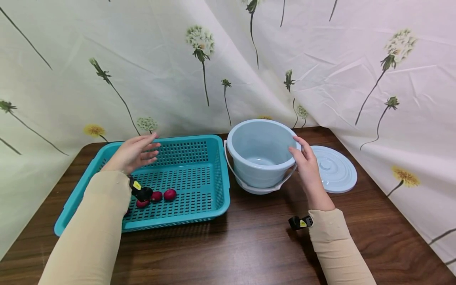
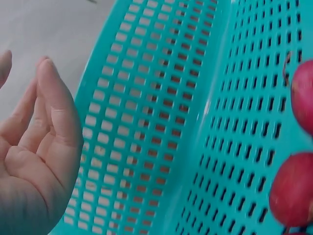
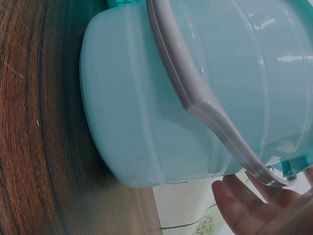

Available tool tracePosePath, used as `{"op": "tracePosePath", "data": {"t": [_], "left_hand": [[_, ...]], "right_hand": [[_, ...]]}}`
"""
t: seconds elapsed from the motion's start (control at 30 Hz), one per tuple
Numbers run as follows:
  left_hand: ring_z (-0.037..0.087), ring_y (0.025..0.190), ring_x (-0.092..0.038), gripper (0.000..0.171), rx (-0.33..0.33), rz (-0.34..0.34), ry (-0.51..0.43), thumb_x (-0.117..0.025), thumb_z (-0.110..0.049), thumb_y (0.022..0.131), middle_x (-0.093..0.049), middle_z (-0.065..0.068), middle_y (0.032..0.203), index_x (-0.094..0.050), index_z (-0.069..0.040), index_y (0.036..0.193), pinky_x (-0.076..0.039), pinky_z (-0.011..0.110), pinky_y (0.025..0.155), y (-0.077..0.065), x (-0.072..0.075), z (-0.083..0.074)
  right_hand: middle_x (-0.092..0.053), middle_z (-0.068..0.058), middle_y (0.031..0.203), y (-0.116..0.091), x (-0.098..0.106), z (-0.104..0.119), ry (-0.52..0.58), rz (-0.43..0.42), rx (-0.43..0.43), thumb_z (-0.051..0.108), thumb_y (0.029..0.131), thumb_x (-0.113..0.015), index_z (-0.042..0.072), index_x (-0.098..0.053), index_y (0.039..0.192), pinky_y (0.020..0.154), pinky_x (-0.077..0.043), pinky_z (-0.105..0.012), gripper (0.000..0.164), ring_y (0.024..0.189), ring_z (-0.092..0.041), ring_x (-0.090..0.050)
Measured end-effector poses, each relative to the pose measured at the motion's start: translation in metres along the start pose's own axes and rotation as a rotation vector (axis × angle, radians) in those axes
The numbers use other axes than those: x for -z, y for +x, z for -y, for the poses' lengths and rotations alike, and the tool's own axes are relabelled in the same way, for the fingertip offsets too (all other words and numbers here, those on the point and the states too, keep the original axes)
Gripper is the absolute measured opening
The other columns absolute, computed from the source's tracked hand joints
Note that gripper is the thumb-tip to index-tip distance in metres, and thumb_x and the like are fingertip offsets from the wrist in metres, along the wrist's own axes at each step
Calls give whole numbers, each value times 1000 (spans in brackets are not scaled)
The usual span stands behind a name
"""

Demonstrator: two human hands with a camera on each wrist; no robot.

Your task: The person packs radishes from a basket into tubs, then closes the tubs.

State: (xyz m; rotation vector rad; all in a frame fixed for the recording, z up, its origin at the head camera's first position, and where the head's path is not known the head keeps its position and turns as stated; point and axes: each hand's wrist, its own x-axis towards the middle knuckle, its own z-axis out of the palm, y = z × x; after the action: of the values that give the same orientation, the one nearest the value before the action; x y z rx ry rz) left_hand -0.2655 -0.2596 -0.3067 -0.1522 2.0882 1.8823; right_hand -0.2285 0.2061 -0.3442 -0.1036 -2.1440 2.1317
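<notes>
My left hand (image 1: 137,153) hovers over the left part of a turquoise slotted basket (image 1: 222,198), fingers loosely extended and holding nothing. In the basket lie several round red radishes (image 1: 170,194), below the left wrist; the sleeve and wrist camera partly hide them. The left wrist view shows radishes (image 2: 293,188) at its right edge, apart from the left hand (image 2: 36,161). My right hand (image 1: 309,166) holds the right rim of a light blue bucket (image 1: 256,176), thumb over the rim and fingers outside. In the right wrist view, the fingers (image 3: 239,200) are beside the bucket wall.
A light blue round lid (image 1: 336,170) lies on the dark wooden table (image 1: 249,245), right of the bucket. The bucket's pale handle (image 1: 246,186) hangs down at its front. A white cloth with dandelion prints (image 1: 160,79) hangs behind the table and along its right side.
</notes>
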Motion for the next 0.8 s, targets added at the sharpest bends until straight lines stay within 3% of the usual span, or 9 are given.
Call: {"op": "tracePosePath", "data": {"t": [0.33, 0.63, 0.8], "left_hand": [[5, 102, -66, 89, 92, 62, 54, -54, -56, 95, -65, -18, 109, -9, -16, 161, -56, 28, 93, -2, 28, 16], [3, 100, -66, 94, 186, 83, 116, -48, -59, 96, -62, -19, 107, 7, -17, 160, -56, 29, 93, -5, 51, 29], [2, 97, -66, 89, 229, 109, 166, -40, -59, 99, -57, -12, 115, 11, -17, 159, -56, 31, 95, -8, 58, 34]], "right_hand": [[-36, -10, 156, 0, 1, 0, -14, -5, 10, 26, 102, -47, 18, -39, 151, 81, -48, -19, 51, 124, -25, -46], [-36, -9, 157, 0, 0, -1, -5, 3, 9, 25, 102, -47, 17, -38, 151, 81, -48, -18, 50, 125, -25, -46], [-36, -8, 157, 1, 0, -1, -8, 2, 3, 26, 102, -47, 18, -38, 151, 81, -49, -19, 51, 125, -25, -45]]}}
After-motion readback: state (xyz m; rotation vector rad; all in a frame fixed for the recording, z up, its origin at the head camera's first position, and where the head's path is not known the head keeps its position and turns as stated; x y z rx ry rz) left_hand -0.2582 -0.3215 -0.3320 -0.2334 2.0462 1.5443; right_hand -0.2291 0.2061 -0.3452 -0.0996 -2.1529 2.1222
